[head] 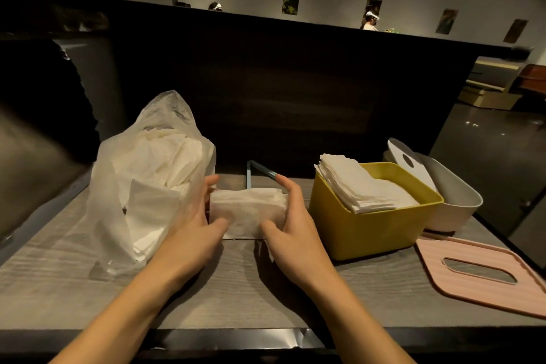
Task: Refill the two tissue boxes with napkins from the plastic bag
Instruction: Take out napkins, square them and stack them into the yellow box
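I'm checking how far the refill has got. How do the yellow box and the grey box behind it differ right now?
The yellow box is square-cornered and holds a napkin stack rising above its rim; the grey box is rounded, and no napkins show in it. The yellow box holds no lid; a white lid leans upright in the grey box. The yellow box stands nearer the hands. Both are open-topped on the table.

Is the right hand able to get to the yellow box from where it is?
Probably yes. The right hand sits just left of the yellow box with only bare table between them. But both hands grip a napkin stack, so it would carry that along or let go first.
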The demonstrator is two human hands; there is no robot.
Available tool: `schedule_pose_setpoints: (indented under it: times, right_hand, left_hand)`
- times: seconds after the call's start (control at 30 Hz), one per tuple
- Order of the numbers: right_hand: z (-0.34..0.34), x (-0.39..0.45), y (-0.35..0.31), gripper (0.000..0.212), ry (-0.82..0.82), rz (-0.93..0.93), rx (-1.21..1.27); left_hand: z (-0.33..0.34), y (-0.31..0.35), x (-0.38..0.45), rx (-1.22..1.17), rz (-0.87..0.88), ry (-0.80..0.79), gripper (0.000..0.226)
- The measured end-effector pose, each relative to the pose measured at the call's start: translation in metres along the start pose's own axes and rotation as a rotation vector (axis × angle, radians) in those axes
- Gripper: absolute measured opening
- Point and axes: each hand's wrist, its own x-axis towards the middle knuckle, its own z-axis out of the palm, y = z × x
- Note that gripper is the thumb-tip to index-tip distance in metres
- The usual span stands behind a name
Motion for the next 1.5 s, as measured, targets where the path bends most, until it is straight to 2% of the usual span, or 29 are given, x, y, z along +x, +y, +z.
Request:
schedule_pose_setpoints:
  times: [0.2,0.3,0.4,0.47,0.6,0.8,0.93,1.03,1.13,1.3,1.37,1.43,1.5]
  right_hand:
    - [-0.003,-0.004,-0.002,0.072,-0.107,-0.053,-0.061]
    - [-0.004,-0.004,0.001,0.059,-0.038,-0.076,-0.070]
    - [-0.006,-0.008,0.001,0.051,0.024,-0.077,-0.033]
    - [-0.007,-0.012,-0.001,0.048,0.006,-0.065,0.001]
    - [-0.010,-0.019,-0.008,0.040,-0.042,-0.012,0.076]
    - [-0.020,-0.041,-0.013,0.035,-0.090,-0.006,0.016]
    - [-0.036,-0.058,-0.029,0.019,-0.102,-0.093,-0.117]
    - [-0.052,-0.062,-0.045,0.009,-0.041,-0.171,-0.150]
    - [-0.071,-0.060,-0.057,0.011,0.045,-0.236,-0.137]
    - [-0.100,-0.056,-0.074,0.011,0.070,-0.244,-0.070]
    - [-0.115,-0.053,-0.078,0.011,0.212,-0.281,-0.114]
    - [-0.133,-0.042,-0.080,0.028,0.340,-0.323,-0.091]
    - [-0.153,-0.022,-0.082,0.060,0.280,-0.262,0.138]
  left_hand:
    - [-0.002,0.001,-0.001,0.051,-0.059,-0.062,0.086]
    - [0.001,0.000,0.000,0.082,-0.010,-0.045,0.063]
    - [0.003,-0.002,0.003,0.061,-0.001,0.017,0.053]
    - [0.003,-0.001,0.006,0.018,-0.001,0.063,0.043]
    - [0.004,-0.002,0.010,-0.076,-0.006,0.129,0.007]
    - [0.000,0.010,0.006,-0.185,-0.087,0.055,0.007]
    - [-0.001,0.025,0.005,-0.260,-0.137,-0.044,0.011]
    - [-0.005,0.049,0.010,-0.256,-0.129,-0.095,0.011]
    - [-0.008,0.078,0.017,-0.275,-0.089,-0.079,0.010]
    - [-0.009,0.130,0.028,-0.317,0.004,-0.132,0.010]
    - [-0.006,0.156,0.033,-0.319,0.049,-0.165,0.010]
    - [0.001,0.183,0.039,-0.316,0.096,-0.221,0.010]
    - [0.015,0.208,0.046,-0.285,0.148,-0.287,0.012]
